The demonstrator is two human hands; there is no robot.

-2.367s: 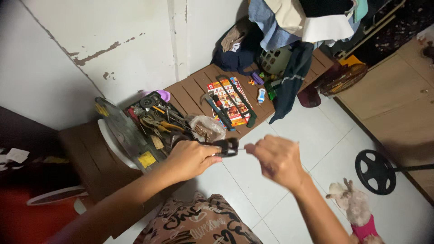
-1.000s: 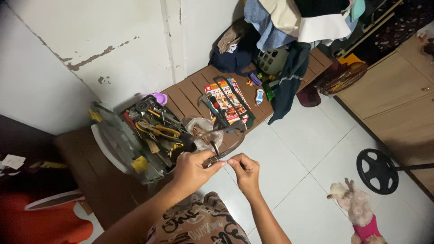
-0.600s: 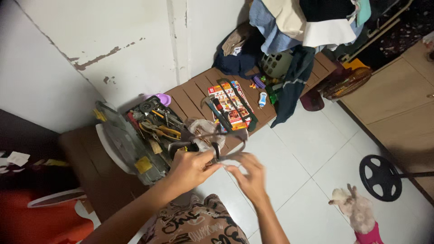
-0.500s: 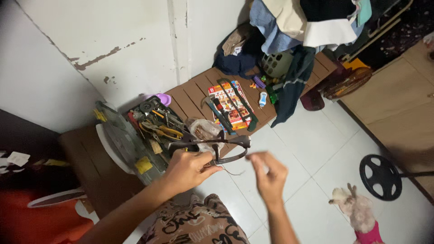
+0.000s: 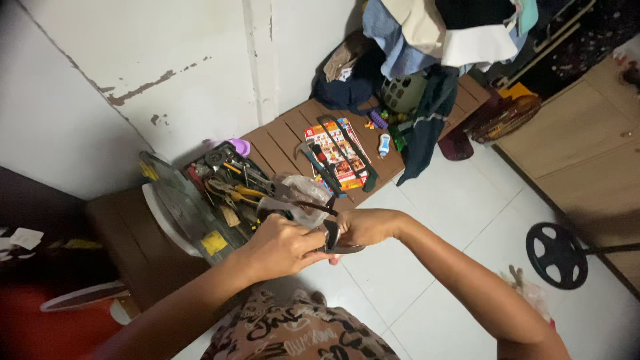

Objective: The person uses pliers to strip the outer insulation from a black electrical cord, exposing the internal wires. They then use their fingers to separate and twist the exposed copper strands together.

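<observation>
Back together since half a second ago, the right hand (image 5: 365, 228) and left hand (image 5: 283, 243) both pinch the dark strap (image 5: 333, 239) (small, blurred) with closed fingers, just before the worktop (image 5: 283, 130).

head view | looks steeply down | near the hands | single view
</observation>
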